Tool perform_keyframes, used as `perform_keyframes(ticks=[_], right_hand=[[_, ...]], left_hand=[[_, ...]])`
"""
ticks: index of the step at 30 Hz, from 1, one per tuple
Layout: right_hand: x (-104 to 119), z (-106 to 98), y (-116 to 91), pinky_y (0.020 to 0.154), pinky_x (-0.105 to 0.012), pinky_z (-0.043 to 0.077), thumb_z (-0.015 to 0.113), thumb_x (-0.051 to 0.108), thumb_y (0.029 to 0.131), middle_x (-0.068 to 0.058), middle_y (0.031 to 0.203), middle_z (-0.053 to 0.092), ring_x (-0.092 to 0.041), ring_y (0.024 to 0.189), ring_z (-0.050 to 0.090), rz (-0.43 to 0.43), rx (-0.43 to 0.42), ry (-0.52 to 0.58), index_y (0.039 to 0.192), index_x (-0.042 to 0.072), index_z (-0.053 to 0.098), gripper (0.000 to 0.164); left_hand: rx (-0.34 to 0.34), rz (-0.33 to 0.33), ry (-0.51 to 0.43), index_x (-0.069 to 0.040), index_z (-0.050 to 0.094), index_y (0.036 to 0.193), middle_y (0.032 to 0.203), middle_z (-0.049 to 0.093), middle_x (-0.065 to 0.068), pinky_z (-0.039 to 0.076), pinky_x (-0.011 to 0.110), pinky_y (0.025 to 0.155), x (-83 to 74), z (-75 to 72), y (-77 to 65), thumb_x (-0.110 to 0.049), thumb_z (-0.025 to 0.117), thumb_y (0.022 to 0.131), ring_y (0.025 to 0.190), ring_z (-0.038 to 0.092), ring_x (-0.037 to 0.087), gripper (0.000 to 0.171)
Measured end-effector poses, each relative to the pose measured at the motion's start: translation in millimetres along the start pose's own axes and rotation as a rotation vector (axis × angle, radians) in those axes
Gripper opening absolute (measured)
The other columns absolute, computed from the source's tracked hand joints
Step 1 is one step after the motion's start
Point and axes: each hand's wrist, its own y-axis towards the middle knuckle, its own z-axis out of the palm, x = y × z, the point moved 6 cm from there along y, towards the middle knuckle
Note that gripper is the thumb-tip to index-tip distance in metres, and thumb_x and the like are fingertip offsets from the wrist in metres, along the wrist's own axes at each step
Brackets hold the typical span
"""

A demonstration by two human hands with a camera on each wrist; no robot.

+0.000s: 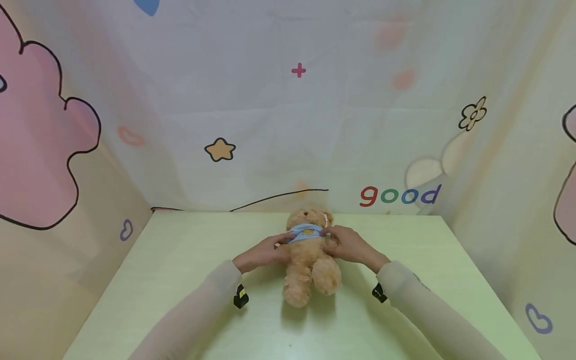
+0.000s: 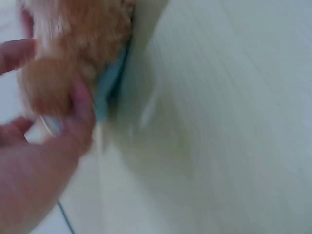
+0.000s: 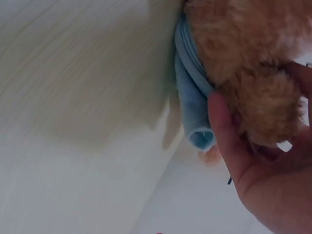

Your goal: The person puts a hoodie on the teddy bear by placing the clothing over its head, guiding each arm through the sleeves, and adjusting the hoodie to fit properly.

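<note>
Head view: teddy bear [image 1: 308,253] is on the midline, near the far edge of the table [image 1: 175,290], head toward the backdrop [image 1: 270,100], feet on the near side. Can't tell if its back rests flat. Blue shirt [image 1: 307,231] is bunched round the upper chest, belly bare below.

Left hand [image 1: 267,251] is clamped on the bear's arm and side; left wrist view is blurred but agrees. Right hand [image 1: 351,245] is clamped on the other arm, its thumb [image 3: 225,124] up against the shirt.

Right wrist view: shirt sleeve [image 3: 191,107] hangs with its end open, furry arm [image 3: 267,107] beside it, apparently outside.

Progress, my read: partway. Shirt's neck end looks in place; the arm at the right hand looks not yet sleeved, other arm unclear. Hem not yet down over the belly.
</note>
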Motion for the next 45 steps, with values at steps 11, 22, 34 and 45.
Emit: perform_keyframes(ticks=[11,22,34,45], right_hand=[[-10.7,8.4,-5.9,0.067,-0.029,0.049,0.056,0.026,0.098,-0.012,0.104,0.067,-0.011,0.075,0.058,0.036,0.179,0.273,0.145,0.005,0.046,0.052],[-21.7,14.4,-15.8,0.090,-0.036,0.056,0.057,0.007,0.093,-0.011,0.161,0.027,-0.018,0.120,0.056,0.082,0.387,0.661,0.150,0.018,0.041,0.060],[-10.1,17.1,-15.5,0.063,-0.042,0.057,0.058,0.000,0.094,-0.024,0.153,0.035,-0.023,0.101,0.061,0.006,0.315,0.448,0.149,0.005,0.038,0.058],[-20.9,23.2,-21.6,0.061,-0.024,0.047,0.063,0.001,0.092,-0.004,0.093,0.063,-0.011,0.078,0.057,-0.107,0.067,0.103,0.108,0.009,0.059,0.019]], left_hand=[[0.117,-0.002,-0.137,-0.025,0.041,0.150,0.157,0.034,0.001,0.048,0.037,0.099,1.6,-8.0,-11.2,-0.022,0.057,0.099,0.117,0.058,0.011,0.053],[0.115,-0.041,-0.112,-0.024,0.044,0.148,0.158,0.034,0.003,0.049,0.040,0.101,14.1,-5.4,-11.3,-0.023,0.066,0.095,0.127,0.055,0.020,0.058],[0.048,0.017,0.012,-0.014,0.053,0.134,0.136,0.051,0.009,0.048,0.030,0.074,0.9,2.2,0.0,-0.027,0.067,0.094,0.093,0.057,0.016,0.044],[0.086,0.071,0.033,-0.028,0.059,0.126,0.128,0.056,-0.002,0.050,0.036,0.087,-13.9,5.9,-4.1,-0.042,0.066,0.091,0.098,0.060,0.012,0.038]])
